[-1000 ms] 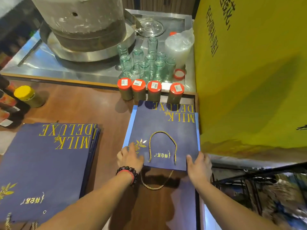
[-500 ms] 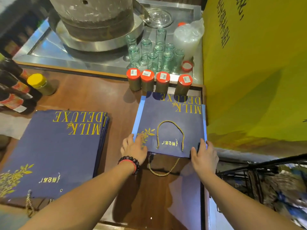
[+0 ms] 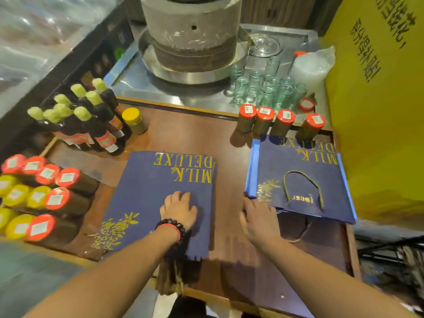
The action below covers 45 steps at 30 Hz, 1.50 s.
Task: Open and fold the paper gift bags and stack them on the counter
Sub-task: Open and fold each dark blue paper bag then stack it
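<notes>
Hands flat, gripping nothing — left hand (image 3: 179, 208) on the flat-bag pile (image 3: 158, 198), right hand (image 3: 259, 218) touching the folded stack (image 3: 298, 180) — next, I judge, a fresh bag must be lifted.

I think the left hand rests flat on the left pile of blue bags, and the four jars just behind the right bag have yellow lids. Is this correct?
Not quite. In the head view the four jars behind the right bag have red lids, not yellow. The rest holds: the left hand rests flat on the left pile of blue bags.
</notes>
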Motion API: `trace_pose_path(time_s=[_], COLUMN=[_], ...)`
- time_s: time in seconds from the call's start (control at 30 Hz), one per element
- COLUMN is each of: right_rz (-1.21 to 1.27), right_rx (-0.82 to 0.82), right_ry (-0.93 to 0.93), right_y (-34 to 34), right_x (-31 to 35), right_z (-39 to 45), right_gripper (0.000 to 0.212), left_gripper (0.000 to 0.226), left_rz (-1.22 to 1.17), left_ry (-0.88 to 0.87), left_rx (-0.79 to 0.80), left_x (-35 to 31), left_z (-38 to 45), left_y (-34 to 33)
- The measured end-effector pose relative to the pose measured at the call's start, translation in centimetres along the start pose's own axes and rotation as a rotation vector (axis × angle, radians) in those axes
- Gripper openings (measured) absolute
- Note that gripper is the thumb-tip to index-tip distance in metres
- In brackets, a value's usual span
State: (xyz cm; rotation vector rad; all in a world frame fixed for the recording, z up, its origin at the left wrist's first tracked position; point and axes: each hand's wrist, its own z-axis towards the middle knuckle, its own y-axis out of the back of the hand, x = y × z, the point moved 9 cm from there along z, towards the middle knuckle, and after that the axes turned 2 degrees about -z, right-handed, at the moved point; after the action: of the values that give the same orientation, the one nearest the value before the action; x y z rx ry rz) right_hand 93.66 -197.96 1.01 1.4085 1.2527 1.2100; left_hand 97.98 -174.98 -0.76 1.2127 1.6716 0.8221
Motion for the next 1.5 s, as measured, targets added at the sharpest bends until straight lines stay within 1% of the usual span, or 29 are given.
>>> trace_pose_path(time_s=[0.13, 0.27, 0.33, 0.43, 0.53, 0.6, 0.67, 0.73, 0.8, 0.87, 0.93, 1.03, 1.07, 1.1, 1.17, 1.2, 1.23, 1.27, 1.33, 1.43, 1.5], right_rz=[0.025, 0.114, 0.171, 0.224, 0.296, 0.363, 0.465, 0.579, 0.669, 0.756, 0.835, 0.927, 0.971, 1.002, 0.968, 0.937, 0.920, 0.912, 0.894, 0.850, 0.820], right_rx=[0.135, 0.312, 0.368, 0.369, 0.370, 0.354, 0.297, 0.221, 0.144, 0.120, 0.149, 0.224, 0.249, 0.272, 0.306, 0.320, 0.331, 0.353, 0.375, 0.406, 0.433], right_ry=[-0.014, -0.089, -0.144, -0.215, -0.301, -0.378, -0.460, -0.513, -0.532, -0.574, -0.621, -0.683, -0.696, -0.696, -0.639, -0.607, -0.585, -0.583, -0.565, -0.520, -0.481], right_y=[-2.5, -5.4, -6.4, -6.7, -6.1, -5.5, -4.5, -3.2, -1.6, 0.1, 1.0, 1.6, 1.6, 1.8, 3.1, 3.6, 4.1, 4.4, 5.4, 6.8, 7.7], right_x=[7.5, 11.6, 12.5, 13.0, 13.4, 13.2, 12.8, 11.8, 10.4, 8.8, 7.3, 5.0, 4.3, 3.7, 2.9, 2.1, 1.4, 0.5, -0.9, -2.7, -3.8], right_z=[-0.2, -0.5, -1.1, -1.4, -1.8, -2.1, -2.4, -2.8, -3.2, -4.1, -5.1, -6.9, -7.7, -8.4, -10.0, -10.7, -11.6, -12.5, -14.1, -16.4, -18.0], right_gripper=[0.034, 0.045, 0.048, 0.048, 0.047, 0.047, 0.046, 0.045, 0.044, 0.043, 0.043, 0.051, 0.053, 0.050, 0.027, 0.018, 0.015, 0.016, 0.026, 0.032, 0.032], left_gripper=[0.047, 0.051, 0.055, 0.055, 0.053, 0.060, 0.065, 0.065, 0.071, 0.080, 0.095, 0.126, 0.126, 0.118, 0.100, 0.094, 0.090, 0.086, 0.082, 0.083, 0.080], left_rz=[0.039, 0.038, -0.005, -0.051, -0.059, -0.173, -0.337, -0.420, -0.407, -0.376, -0.352, -0.188, -0.130, -0.082, -0.037, -0.031, -0.031, -0.039, -0.060, 0.046, 0.045], left_ry=[0.078, 0.191, 0.219, 0.176, 0.152, 0.166, 0.163, 0.125, 0.026, -0.078, -0.188, -0.315, -0.346, -0.372, -0.403, -0.402, -0.388, -0.365, -0.325, -0.359, -0.358], left_rx=[0.014, 0.029, 0.043, 0.038, 0.019, 0.061, 0.087, 0.087, 0.103, 0.158, 0.254, 0.428, 0.446, 0.449, 0.422, 0.414, 0.420, 0.430, 0.436, 0.403, 0.377], left_x=[9.7, 18.3, 20.7, 21.4, 20.4, 20.0, 19.7, 19.0, 17.3, 15.3, 12.9, 9.7, 8.8, 7.9, 6.0, 5.0, 4.0, 2.9, 0.9, -2.3, -3.7], left_z=[0.4, -0.3, -0.4, -0.5, -0.9, -1.0, -1.2, -1.6, -2.5, -4.1, -6.0, -9.2, -10.0, -10.8, -12.1, -12.9, -13.6, -14.5, -16.2, -19.1, -20.9], left_y=[2.2, 3.5, 3.8, 4.2, 4.5, 4.0, 4.1, 4.9, 6.0, 7.1, 8.1, 8.6, 8.8, 8.9, 9.3, 9.4, 9.4, 9.4, 9.2, 9.1, 9.4])
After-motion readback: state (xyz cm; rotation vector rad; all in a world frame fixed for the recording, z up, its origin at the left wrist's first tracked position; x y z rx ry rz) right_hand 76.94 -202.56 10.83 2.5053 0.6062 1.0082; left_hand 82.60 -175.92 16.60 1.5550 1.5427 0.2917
